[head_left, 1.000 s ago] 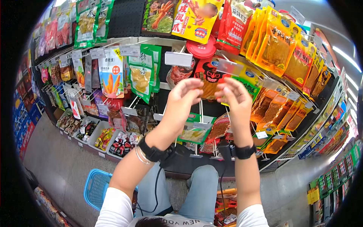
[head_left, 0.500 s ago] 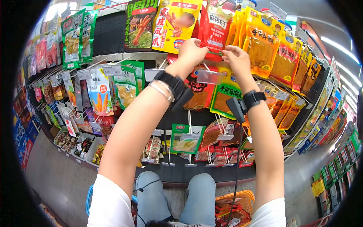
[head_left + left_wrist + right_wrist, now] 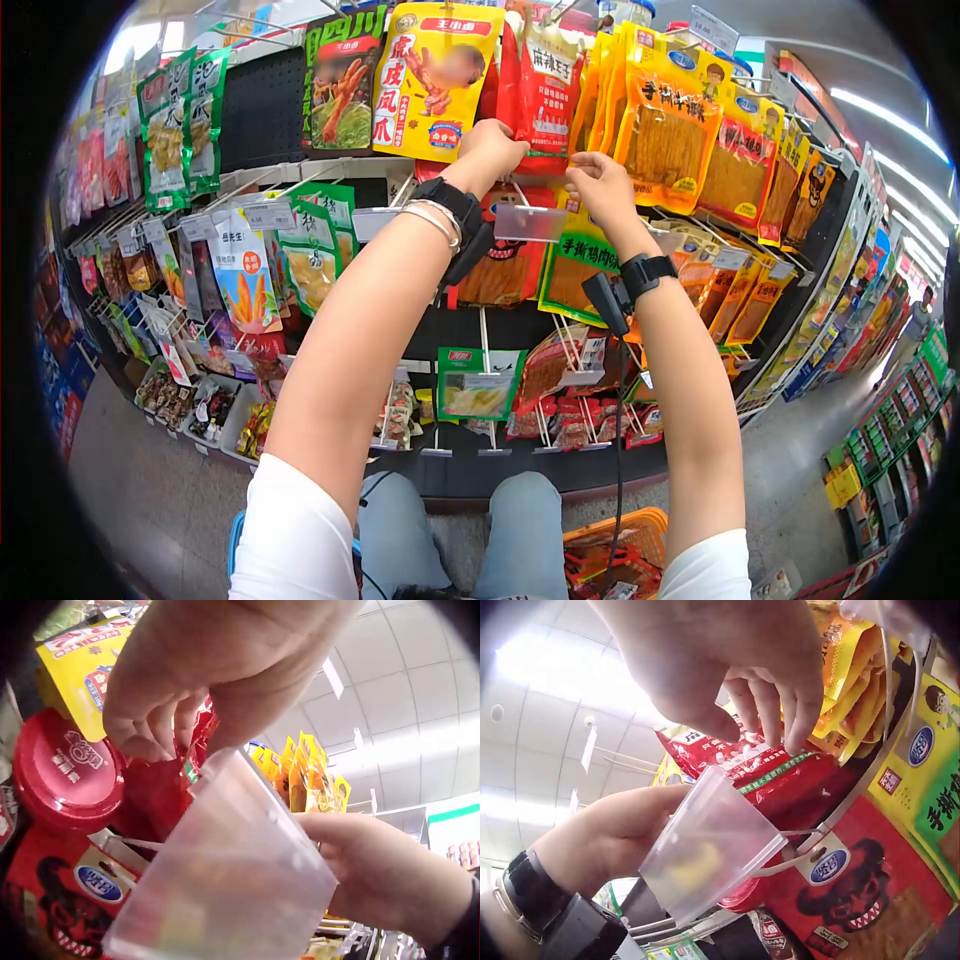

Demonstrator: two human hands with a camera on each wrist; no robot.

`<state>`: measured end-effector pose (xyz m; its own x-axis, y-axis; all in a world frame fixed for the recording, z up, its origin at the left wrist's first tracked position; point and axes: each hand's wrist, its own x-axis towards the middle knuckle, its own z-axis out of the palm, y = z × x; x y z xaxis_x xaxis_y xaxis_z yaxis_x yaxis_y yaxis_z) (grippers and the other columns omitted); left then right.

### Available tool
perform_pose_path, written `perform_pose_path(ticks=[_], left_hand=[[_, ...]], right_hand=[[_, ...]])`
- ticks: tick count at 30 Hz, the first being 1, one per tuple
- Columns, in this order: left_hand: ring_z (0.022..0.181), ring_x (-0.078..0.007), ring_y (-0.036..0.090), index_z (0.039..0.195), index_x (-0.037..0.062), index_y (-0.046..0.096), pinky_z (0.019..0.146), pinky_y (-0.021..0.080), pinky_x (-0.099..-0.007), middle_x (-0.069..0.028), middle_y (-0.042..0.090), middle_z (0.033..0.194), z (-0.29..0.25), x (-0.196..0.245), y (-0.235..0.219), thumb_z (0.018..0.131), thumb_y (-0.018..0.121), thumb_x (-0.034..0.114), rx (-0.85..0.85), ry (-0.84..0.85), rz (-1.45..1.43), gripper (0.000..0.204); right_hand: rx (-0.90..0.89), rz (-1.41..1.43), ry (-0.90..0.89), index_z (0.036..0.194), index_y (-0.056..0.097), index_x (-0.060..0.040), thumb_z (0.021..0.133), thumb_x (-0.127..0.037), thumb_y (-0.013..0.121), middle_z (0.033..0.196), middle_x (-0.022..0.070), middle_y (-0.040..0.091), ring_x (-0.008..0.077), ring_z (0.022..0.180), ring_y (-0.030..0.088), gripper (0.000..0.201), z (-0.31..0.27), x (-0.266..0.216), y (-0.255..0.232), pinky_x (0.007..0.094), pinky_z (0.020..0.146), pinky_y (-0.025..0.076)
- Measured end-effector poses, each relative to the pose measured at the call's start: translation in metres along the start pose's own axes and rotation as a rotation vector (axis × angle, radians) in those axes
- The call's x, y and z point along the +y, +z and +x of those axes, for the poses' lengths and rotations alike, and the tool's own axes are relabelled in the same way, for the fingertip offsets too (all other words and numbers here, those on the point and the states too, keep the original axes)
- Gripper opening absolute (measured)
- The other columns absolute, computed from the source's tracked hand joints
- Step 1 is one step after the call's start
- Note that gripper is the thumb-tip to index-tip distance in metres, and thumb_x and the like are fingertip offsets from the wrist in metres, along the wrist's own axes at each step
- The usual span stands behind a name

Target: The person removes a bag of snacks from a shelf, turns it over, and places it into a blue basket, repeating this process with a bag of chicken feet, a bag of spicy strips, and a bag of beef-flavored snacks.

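Observation:
Red snack bags [image 3: 548,95] hang on the upper rack, straight ahead in the head view. My left hand [image 3: 490,150] is at their lower left corner. In the left wrist view its curled fingers [image 3: 154,731] and thumb pinch the edge of a red bag [image 3: 201,735]. My right hand [image 3: 602,185] is raised by the lower right corner of the red bags. Its fingers [image 3: 784,712] are loosely bent in front of the bag's printed face, thumb apart from them. A clear price-tag holder [image 3: 530,222] sticks out below and between the hands.
A yellow bag [image 3: 435,80] hangs left of the red ones, orange-yellow bags [image 3: 668,120] to the right. Below hang a red bag with a devil face [image 3: 495,270] and a green-yellow bag [image 3: 580,262]. An orange basket [image 3: 650,525] and a blue basket [image 3: 236,540] stand on the floor.
Both hands have risen from the lower rack to the red bags' bottom corners. The left hand has taken hold of a bag's edge. The head view has shifted, bringing the orange basket into sight.

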<state>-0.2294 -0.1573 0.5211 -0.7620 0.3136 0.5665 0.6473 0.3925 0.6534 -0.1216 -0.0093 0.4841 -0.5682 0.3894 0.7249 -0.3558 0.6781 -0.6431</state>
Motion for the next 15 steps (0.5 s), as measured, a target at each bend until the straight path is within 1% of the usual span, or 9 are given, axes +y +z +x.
perform_pose_path(ticks=[3,4,6,7,9,10,13,14,15], left_hand=[[0.091,-0.0232,0.064,0.109,0.0018,0.063,0.08,0.049,-0.0321,-0.0164,0.065,0.102,0.0,-0.002,0.001,0.075,0.069,0.024,-0.036,0.008,-0.186,0.041],[0.09,-0.0233,0.064,0.109,0.0017,0.062,0.079,0.049,-0.0322,-0.0169,0.065,0.102,0.0,-0.001,-0.001,0.075,0.067,0.022,-0.004,0.055,-0.135,0.04],[0.088,-0.0236,0.065,0.11,0.0016,0.062,0.077,0.049,-0.0324,-0.0177,0.065,0.101,0.0,-0.002,-0.007,0.077,0.064,0.019,0.059,0.148,-0.033,0.038],[0.091,-0.0271,0.063,0.109,0.003,0.063,0.08,0.048,-0.0344,-0.0187,0.064,0.102,-0.002,-0.003,-0.008,0.077,0.06,0.02,0.1,0.17,-0.056,0.036],[0.099,-0.0343,0.06,0.106,0.006,0.065,0.087,0.046,-0.0384,-0.0207,0.062,0.104,-0.008,-0.006,-0.013,0.078,0.053,0.021,0.178,0.217,-0.099,0.034],[0.097,-0.0337,0.06,0.106,0.0062,0.065,0.086,0.046,-0.0394,-0.021,0.062,0.102,-0.012,-0.008,-0.018,0.08,0.051,0.022,0.167,0.245,-0.132,0.033],[0.097,-0.033,0.061,0.105,0.0058,0.065,0.084,0.047,-0.0392,-0.021,0.063,0.1,-0.02,-0.009,-0.028,0.081,0.051,0.022,0.24,0.234,-0.273,0.032],[0.089,-0.0307,0.064,0.105,0.0049,0.065,0.079,0.048,-0.0374,-0.0197,0.065,0.093,-0.024,-0.011,-0.032,0.083,0.052,0.022,0.292,0.302,-0.271,0.031],[0.086,-0.0299,0.064,0.105,0.0044,0.065,0.077,0.048,-0.0369,-0.0191,0.065,0.09,-0.029,-0.009,-0.039,0.083,0.052,0.021,0.284,0.297,-0.309,0.031]], right_hand=[[-0.003,0.067,0.007,0.104,0.06,0.0043,0.078,-0.014,0.059,0.085,0.0141,0.067,0.0181,0.072,0.066,0.031,0.0,-0.003,-0.002,0.0296,0.063,0.052],[-0.003,0.077,0.002,0.104,0.059,0.0047,0.079,-0.013,0.058,0.085,0.0143,0.067,0.0174,0.07,0.066,0.031,-0.001,-0.004,-0.002,0.0291,0.062,0.052],[-0.052,0.08,0.054,0.108,0.056,0.0061,0.083,-0.012,0.056,0.093,0.0151,0.065,0.0185,0.074,0.066,0.031,-0.003,-0.012,-0.007,0.0273,0.062,0.053],[-0.076,0.083,0.082,0.11,0.054,0.0068,0.086,-0.012,0.055,0.097,0.0155,0.064,0.019,0.076,0.065,0.031,-0.006,-0.014,-0.009,0.0263,0.062,0.053],[-0.079,0.079,0.081,0.108,0.054,0.0072,0.087,-0.015,0.055,0.095,0.0158,0.064,0.0198,0.071,0.066,0.031,-0.008,-0.015,-0.011,0.0267,0.06,0.054],[-0.079,0.078,0.082,0.108,0.054,0.0074,0.087,-0.016,0.055,0.093,0.016,0.065,0.0202,0.069,0.066,0.031,-0.009,-0.016,-0.011,0.0269,0.058,0.054],[-0.025,0.099,0.185,0.106,0.055,0.0077,0.088,-0.022,0.055,0.087,0.0155,0.066,0.0201,0.062,0.067,0.034,-0.016,-0.027,-0.012,0.0268,0.055,0.054],[0.013,0.054,0.179,0.1,0.058,0.0074,0.088,-0.029,0.057,0.078,0.0143,0.066,0.0203,0.057,0.066,0.038,-0.02,-0.033,-0.013,0.0259,0.053,0.054],[0.03,0.005,0.178,0.097,0.059,0.0071,0.088,-0.031,0.057,0.076,0.0139,0.065,0.0204,0.057,0.066,0.039,-0.02,-0.034,-0.013,0.0258,0.052,0.053]])
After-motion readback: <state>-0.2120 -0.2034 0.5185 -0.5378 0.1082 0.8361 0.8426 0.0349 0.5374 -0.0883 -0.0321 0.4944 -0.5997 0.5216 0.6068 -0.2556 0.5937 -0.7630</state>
